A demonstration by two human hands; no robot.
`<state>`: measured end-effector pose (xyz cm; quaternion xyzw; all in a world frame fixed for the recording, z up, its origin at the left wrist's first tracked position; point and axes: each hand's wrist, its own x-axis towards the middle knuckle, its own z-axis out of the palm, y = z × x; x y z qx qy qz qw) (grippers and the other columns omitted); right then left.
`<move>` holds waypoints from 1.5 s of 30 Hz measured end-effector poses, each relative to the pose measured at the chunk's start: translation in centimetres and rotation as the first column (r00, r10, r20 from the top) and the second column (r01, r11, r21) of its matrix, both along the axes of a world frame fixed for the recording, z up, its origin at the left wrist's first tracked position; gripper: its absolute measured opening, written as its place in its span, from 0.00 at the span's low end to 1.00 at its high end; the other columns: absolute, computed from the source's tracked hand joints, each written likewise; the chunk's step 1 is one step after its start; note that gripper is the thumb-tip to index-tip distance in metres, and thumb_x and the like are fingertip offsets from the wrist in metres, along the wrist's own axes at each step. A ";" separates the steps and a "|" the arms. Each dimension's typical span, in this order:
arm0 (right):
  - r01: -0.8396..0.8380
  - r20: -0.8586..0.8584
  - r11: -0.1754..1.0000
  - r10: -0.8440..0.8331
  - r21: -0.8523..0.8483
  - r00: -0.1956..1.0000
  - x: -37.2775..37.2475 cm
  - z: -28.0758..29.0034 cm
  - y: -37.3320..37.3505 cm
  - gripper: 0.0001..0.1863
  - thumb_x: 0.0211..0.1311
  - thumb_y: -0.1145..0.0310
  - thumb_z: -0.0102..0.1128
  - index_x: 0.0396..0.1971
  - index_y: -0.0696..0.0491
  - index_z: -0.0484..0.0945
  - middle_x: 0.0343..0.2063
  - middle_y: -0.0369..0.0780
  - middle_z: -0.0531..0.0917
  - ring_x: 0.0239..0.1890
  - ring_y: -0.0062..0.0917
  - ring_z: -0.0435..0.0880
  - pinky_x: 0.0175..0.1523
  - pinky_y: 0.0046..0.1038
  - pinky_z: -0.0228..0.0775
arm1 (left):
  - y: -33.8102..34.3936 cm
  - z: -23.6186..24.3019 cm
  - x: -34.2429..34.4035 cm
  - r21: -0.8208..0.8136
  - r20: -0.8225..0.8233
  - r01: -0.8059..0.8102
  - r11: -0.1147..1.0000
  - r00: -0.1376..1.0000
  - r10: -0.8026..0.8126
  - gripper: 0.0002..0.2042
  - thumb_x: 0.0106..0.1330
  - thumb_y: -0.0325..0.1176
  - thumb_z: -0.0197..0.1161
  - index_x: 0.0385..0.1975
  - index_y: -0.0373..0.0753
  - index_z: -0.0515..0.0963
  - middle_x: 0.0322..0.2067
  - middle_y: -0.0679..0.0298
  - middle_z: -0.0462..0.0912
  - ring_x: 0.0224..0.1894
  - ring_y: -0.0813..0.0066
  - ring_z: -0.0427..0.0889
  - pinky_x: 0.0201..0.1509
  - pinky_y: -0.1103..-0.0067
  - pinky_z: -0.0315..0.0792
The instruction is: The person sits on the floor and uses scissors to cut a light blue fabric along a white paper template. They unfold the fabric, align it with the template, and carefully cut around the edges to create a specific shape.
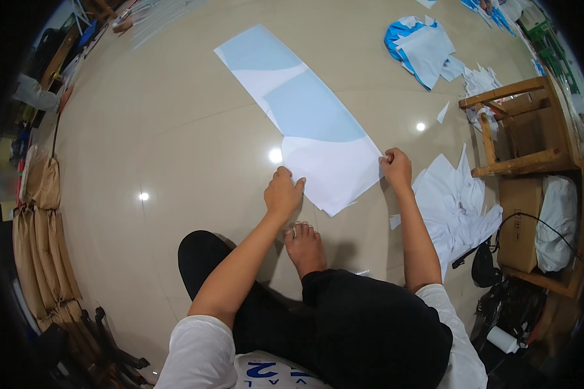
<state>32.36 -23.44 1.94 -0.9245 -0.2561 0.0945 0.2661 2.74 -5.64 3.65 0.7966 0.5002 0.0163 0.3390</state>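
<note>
A white and light-blue cut fabric panel (331, 172) lies flat on the shiny tiled floor in front of me. Beyond it, and partly beneath its far end, another panel (256, 52) of the same colours stretches away to the upper left. My right hand (396, 170) pinches the near panel's right edge between thumb and fingertips. At the opposite edge, my left hand (283, 193) has its fingers curled onto the cloth, the fingertips partly hidden. My bare foot (304, 246) rests just short of the panel's near corner.
White cloth (454, 201) lies heaped right of my right arm. Farther off sits a blue and white cloth bundle (422, 48). A wooden stool (512, 129) and cardboard box (520, 223) stand at right. Brown wrapped bundles (45, 249) line the left, near another person's hand (65, 98).
</note>
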 end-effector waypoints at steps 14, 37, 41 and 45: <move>-0.234 -0.426 0.972 0.226 0.033 0.876 -4.9 -2.4 -0.4 0.14 0.46 0.68 0.76 0.34 0.57 0.86 0.30 0.47 0.90 0.34 0.39 0.91 0.44 0.37 0.83 | 4.6 -0.6 -5.9 -0.403 0.189 -0.146 0.904 0.953 0.238 0.15 0.64 0.37 0.70 0.43 0.34 0.81 0.39 0.56 0.87 0.37 0.63 0.85 0.44 0.66 0.80; -0.237 -0.137 0.967 0.247 0.090 0.959 -9.9 0.4 26.8 0.29 0.62 0.55 0.77 0.53 0.62 0.80 0.43 0.49 0.89 0.47 0.44 0.89 0.52 0.44 0.82 | 24.4 -5.6 -44.1 0.433 -0.068 -0.690 0.580 0.617 0.784 0.39 0.77 0.54 0.64 0.74 0.26 0.63 0.72 0.34 0.66 0.75 0.36 0.66 0.79 0.54 0.62; -0.320 -0.088 0.943 0.313 -0.092 0.946 -13.8 1.8 27.2 0.29 0.63 0.56 0.77 0.54 0.61 0.80 0.43 0.49 0.90 0.47 0.45 0.90 0.51 0.45 0.82 | 24.1 -5.6 -42.6 0.460 -0.014 -0.616 0.640 0.715 0.699 0.40 0.79 0.53 0.61 0.76 0.26 0.61 0.75 0.33 0.61 0.79 0.36 0.58 0.83 0.55 0.56; -0.284 -0.132 0.955 0.272 -0.086 0.953 -15.8 1.4 27.9 0.27 0.61 0.54 0.78 0.50 0.59 0.82 0.39 0.46 0.90 0.44 0.42 0.91 0.47 0.44 0.82 | 25.7 -5.3 -39.5 0.511 -0.001 -0.412 0.754 0.877 0.480 0.40 0.80 0.53 0.59 0.80 0.31 0.57 0.81 0.36 0.52 0.83 0.35 0.49 0.85 0.51 0.48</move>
